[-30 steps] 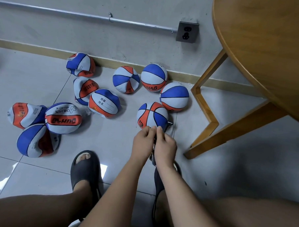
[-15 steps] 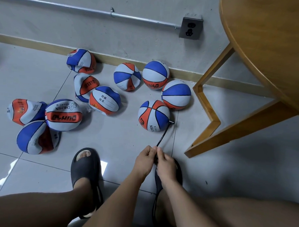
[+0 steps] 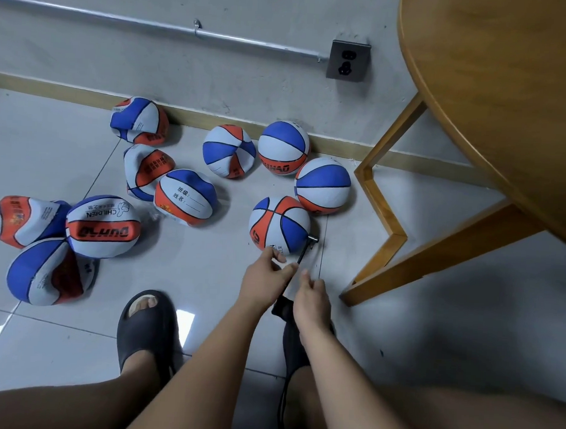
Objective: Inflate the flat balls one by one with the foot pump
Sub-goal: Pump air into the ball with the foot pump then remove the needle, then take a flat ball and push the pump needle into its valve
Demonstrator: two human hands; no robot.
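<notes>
Grey tiles, and the black hose slants up-right into the nearest ball; left hand pinches it below the ball, right hand loosely curled beside.

Floor: glossy, smooth pale tiles with bright reflections; balls: pebbled, matt rubber-like skins in blue, orange and white panels, several creased and slack; table: varnished wood, smooth with a soft sheen, legs alike; wall: matt, slightly scuffed grey paint; conduit pipe: dull grey metal; socket plate: brushed metal; sandal: matt black, foam-like; hose: thin, black, with a metallic connector at the ball.
</notes>
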